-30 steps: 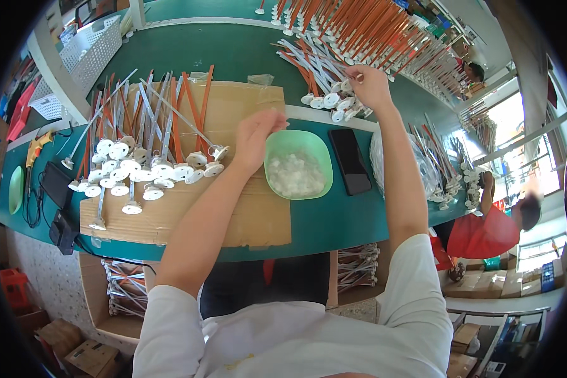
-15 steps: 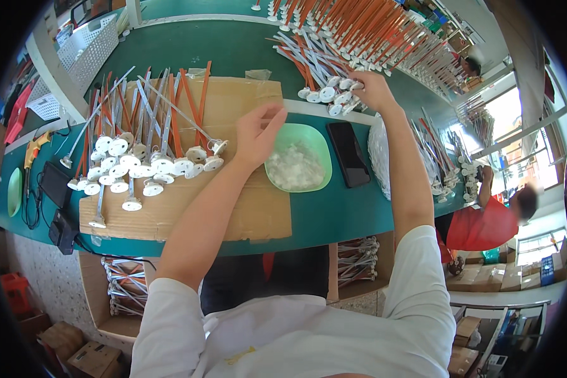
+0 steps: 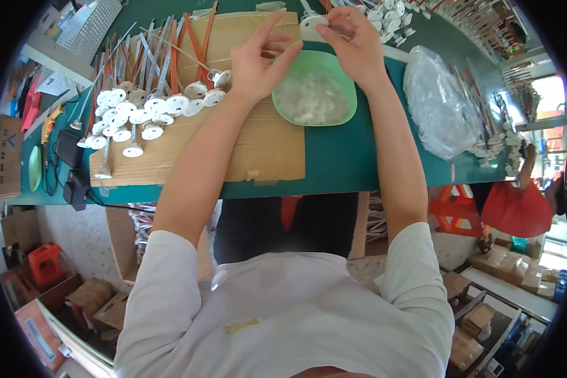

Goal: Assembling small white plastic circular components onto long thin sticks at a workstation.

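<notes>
My right hand (image 3: 357, 45) is closed with thumb and fingers on the white disc end of a strip piece (image 3: 314, 26), above the far rim of the green bowl. Most of that piece's strip is cut off by the top edge of the picture. To the left of the bowl my left hand (image 3: 263, 62) is raised, fingers bent and apart, and nothing shows between them. Small clear pieces (image 3: 312, 97) fill the light green bowl (image 3: 352, 104). A heap of white-disc strip pieces (image 3: 125, 112), with grey and orange strips, lies on the brown cardboard (image 3: 258, 151) at left.
A clear plastic bag (image 3: 440, 104) lies right of my right forearm. More disc-ended pieces (image 3: 394, 19) are piled at the far right. A glue gun (image 3: 50, 123) and black adapter boxes (image 3: 75, 186) sit at the table's left end. A person in red (image 3: 516, 208) is at right.
My right hand has come back from the far pile toward the bowl with a disc-ended strip piece. My left hand's fingers have spread wider. The whole view has shifted.
</notes>
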The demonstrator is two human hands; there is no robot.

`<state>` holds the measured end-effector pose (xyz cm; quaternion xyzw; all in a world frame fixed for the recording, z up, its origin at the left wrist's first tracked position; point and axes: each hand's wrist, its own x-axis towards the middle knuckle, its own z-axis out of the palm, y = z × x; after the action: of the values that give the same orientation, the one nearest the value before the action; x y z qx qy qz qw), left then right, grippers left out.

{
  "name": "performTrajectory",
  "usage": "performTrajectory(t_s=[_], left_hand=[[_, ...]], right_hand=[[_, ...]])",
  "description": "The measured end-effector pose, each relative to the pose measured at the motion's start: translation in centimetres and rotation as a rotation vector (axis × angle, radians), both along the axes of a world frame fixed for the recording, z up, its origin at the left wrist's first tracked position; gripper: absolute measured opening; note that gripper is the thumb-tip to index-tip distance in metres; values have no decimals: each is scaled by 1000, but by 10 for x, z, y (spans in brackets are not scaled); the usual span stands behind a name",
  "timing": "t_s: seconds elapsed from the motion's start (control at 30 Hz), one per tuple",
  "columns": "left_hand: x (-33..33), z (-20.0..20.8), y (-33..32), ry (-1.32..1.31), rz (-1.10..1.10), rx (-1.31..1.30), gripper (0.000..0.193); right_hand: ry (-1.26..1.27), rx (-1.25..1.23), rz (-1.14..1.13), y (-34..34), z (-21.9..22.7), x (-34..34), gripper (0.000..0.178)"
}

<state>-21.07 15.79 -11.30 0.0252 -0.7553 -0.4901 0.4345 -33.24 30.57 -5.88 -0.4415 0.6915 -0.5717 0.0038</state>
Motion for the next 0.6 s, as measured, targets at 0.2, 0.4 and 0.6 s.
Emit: performTrajectory(t_s=[0.2,0.4,0.6], left_hand=[[-10,-15,-5,-48,-45,41,41],[-19,-15,-16,-146,-42,117,31],[-19,2,-15,-99,-42,231,27]], right_hand=[[-125,-26,94,-2,-22,15,19],[337,402,-59,15,-27,14,21],[460,439,45,1,-18,25,19]])
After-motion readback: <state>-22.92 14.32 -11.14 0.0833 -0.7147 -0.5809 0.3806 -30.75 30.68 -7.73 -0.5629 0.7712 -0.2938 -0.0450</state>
